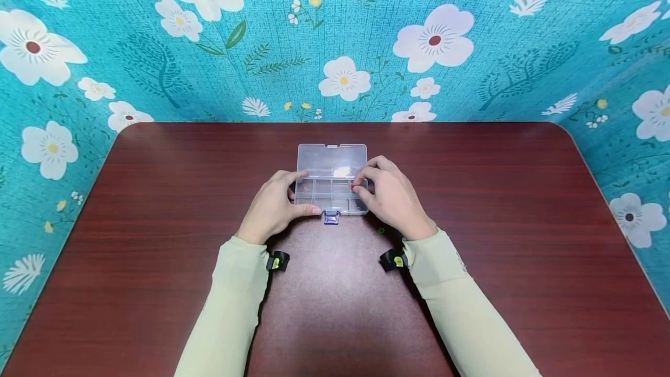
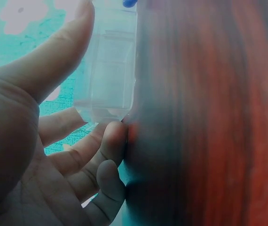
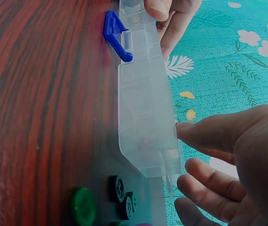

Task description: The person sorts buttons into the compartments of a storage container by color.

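A clear plastic compartment box [image 1: 323, 195] sits on the table with its lid [image 1: 319, 157] raised at the back. A blue latch [image 1: 331, 218] hangs from its front. My left hand [image 1: 271, 205] grips the left end, thumb on the front rim and index finger toward the back. Over the right-hand back compartment, my right hand [image 1: 394, 194] pinches a small red button [image 1: 353, 187], mostly hidden by the fingertips. In the right wrist view, a green button [image 3: 82, 207] and several dark ones, including a black button [image 3: 116, 188], lie close to the box's right end.
The box stands on a dark red-brown wooden table [image 1: 497, 202]. Behind it hangs a turquoise flowered cloth [image 1: 293, 39]. A small green ring-like button [image 1: 381, 230] lies by my right wrist. Black straps circle both wrists.
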The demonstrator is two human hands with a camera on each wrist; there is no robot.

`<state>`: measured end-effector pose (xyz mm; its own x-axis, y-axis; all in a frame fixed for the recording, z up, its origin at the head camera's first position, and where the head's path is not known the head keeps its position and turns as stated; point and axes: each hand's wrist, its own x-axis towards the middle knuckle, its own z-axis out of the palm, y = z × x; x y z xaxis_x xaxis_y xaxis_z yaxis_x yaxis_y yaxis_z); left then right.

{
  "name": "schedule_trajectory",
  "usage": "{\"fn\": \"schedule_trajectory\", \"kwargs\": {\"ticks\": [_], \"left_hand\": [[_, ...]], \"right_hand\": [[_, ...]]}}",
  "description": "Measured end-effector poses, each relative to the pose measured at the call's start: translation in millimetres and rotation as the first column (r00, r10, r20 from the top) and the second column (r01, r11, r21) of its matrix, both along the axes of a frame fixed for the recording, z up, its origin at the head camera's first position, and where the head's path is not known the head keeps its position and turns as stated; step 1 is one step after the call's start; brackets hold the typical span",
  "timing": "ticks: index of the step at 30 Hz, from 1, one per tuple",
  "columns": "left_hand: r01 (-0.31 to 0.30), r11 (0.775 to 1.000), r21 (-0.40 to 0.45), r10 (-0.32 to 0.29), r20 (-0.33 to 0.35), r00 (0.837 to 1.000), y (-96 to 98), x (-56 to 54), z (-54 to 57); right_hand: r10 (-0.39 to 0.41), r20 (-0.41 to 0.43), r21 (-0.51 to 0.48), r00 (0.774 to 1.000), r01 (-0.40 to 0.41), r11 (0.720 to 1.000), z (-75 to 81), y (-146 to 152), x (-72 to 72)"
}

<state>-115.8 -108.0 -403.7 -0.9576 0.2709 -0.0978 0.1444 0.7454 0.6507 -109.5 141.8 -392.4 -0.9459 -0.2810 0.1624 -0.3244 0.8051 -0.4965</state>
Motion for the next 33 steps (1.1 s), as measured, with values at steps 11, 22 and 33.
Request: {"fn": "schedule_trajectory", "kwargs": {"ticks": [11,22,33], "left_hand": [[0.004,1.000,0.003,-0.004,-0.004,1.000,0.1,0.7,-0.7],[0.008,1.000,-0.007,-0.008,-0.007,1.000,-0.2,-0.5,-0.8],[0.000,1.000,0.003,0.000,-0.004,1.000,0.0,-0.7,-1.0]], "right_hand": [[0.011,0.011,0.017,1.000,-0.012,1.000,-0.4,-0.8,-0.4],[0.017,0.021,0.023,1.000,-0.018,1.000,-0.9,-0.1,-1.0],[-0.001,0.032,-0.032,0.999,0.002,0.999,4.5,5.9,1.7]]}}
